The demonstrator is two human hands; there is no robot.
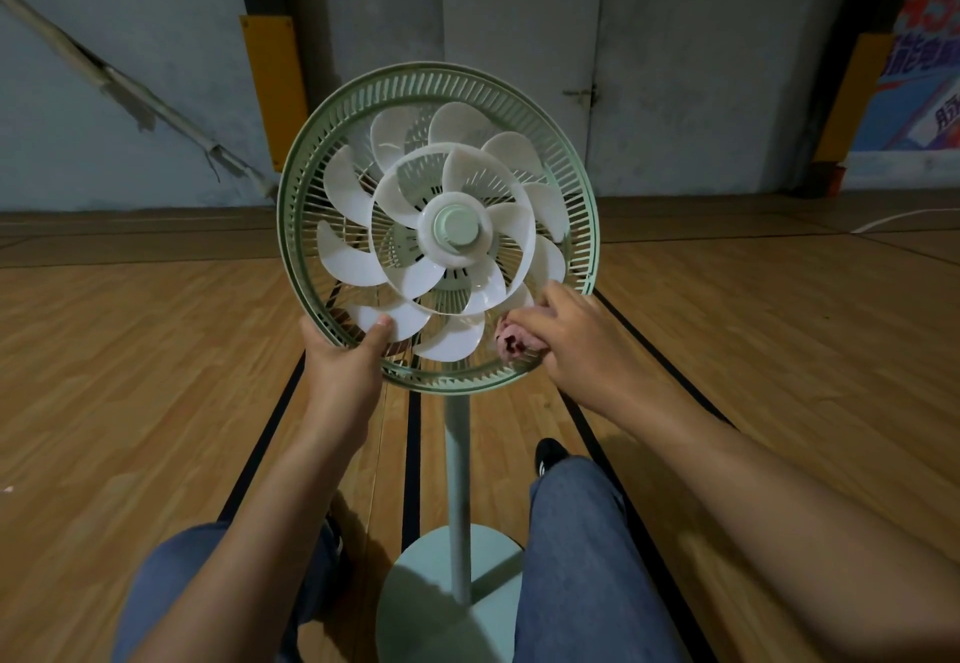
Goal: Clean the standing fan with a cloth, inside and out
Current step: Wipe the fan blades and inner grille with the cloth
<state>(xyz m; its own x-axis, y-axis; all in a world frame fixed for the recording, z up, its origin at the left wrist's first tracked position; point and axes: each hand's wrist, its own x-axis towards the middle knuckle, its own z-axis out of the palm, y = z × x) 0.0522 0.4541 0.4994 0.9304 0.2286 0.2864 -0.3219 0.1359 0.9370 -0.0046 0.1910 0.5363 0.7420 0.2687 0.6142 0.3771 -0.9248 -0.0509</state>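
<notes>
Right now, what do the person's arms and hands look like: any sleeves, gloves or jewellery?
Both forearms are bare right up to the frame's lower edge; no sleeve shows. The left hand and right hand are gloveless, with no watch, ring or band in view. Below the arms, the legs are in blue jeans, and one dark shoe shows.

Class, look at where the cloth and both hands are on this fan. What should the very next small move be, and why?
Probably drag the pink cloth along the lower-right blade. The right hand already presses the bunched cloth there, the front cover is off so the blades are exposed, and the left hand grips the green rim, its thumb holding a blade still.
</notes>
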